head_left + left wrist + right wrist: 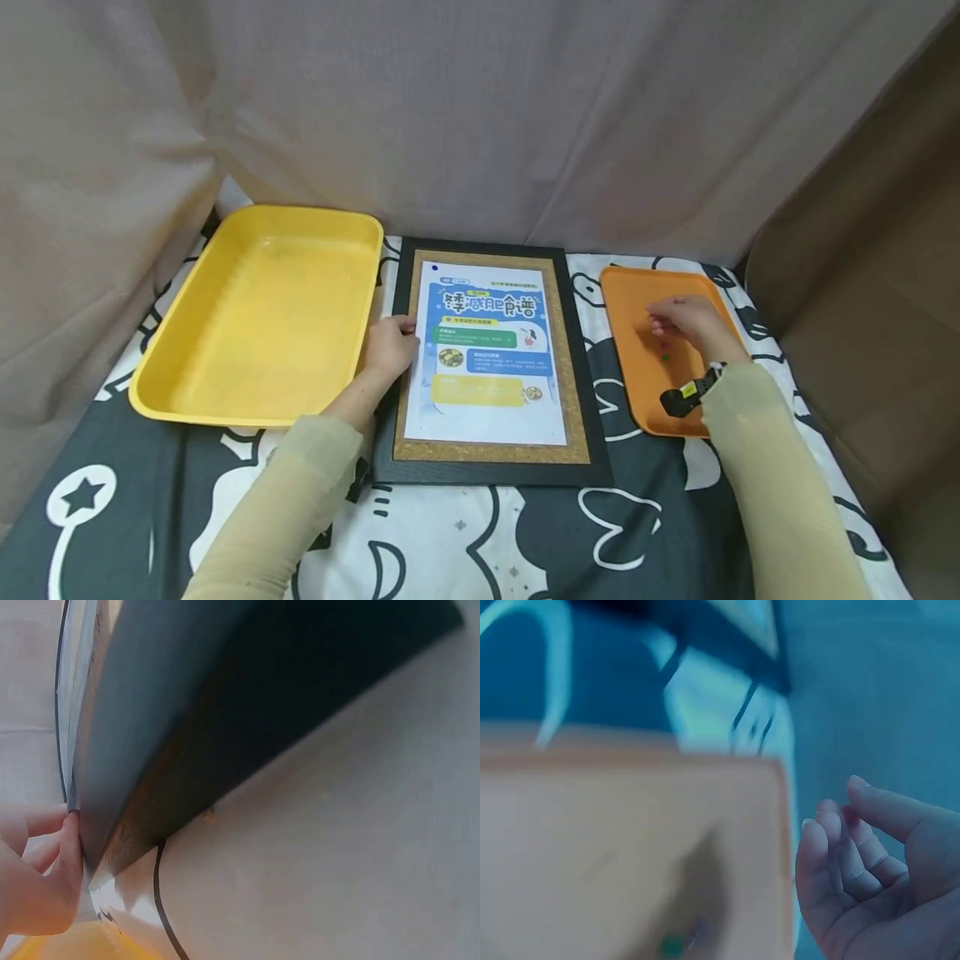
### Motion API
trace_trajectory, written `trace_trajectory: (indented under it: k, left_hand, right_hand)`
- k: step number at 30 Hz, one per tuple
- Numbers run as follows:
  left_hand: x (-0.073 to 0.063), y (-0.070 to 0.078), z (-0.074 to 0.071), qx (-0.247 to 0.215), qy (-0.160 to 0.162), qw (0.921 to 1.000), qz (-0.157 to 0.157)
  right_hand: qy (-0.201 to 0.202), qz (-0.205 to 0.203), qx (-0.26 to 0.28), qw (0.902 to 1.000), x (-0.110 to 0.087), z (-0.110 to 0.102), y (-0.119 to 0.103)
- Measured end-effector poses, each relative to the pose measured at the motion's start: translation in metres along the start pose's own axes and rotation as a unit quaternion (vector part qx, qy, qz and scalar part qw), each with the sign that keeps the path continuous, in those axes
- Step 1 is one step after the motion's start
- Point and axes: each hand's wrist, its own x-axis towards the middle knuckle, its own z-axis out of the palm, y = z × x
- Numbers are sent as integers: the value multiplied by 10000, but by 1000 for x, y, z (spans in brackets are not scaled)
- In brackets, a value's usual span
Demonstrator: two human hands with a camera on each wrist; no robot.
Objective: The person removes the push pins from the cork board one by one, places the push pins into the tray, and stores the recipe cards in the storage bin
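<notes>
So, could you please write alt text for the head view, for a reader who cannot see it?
A person's left hand rests on the left edge of a black-framed cork board holding a blue poster, while the right hand hovers over an orange tray. A yellow tray lies to the left, on a black-and-white cloth.

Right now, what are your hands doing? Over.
Left hand holds printed paper poster on black-framed cork board. Right hand hovers over small orange plastic tray. Nothing blocking.
</notes>
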Motion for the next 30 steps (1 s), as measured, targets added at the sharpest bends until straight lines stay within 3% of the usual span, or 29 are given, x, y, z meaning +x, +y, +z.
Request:
trace_trajectory:
  k: [3,9,14,23,30]
  left_hand:
    - [-1,-1,0,4,-6,10000,0]
    - [-5,0,3,-25,30,10000,15]
    - [-8,1,6,-10,43,10000,47]
    - [-11,1,4,35,174,9998,76]
    - [-14,1,5,33,155,9998,74]
  right_hand:
    - [69,-168,-76,9998,3,13,-25]
    - [21,-677,391,9969,16,45,-75]
    - [132,-749,327,9966,23,76,-105]
    - [-58,-736,499,9960,38,138,-146]
    - [-389,-1032,526,9925,38,176,-157]
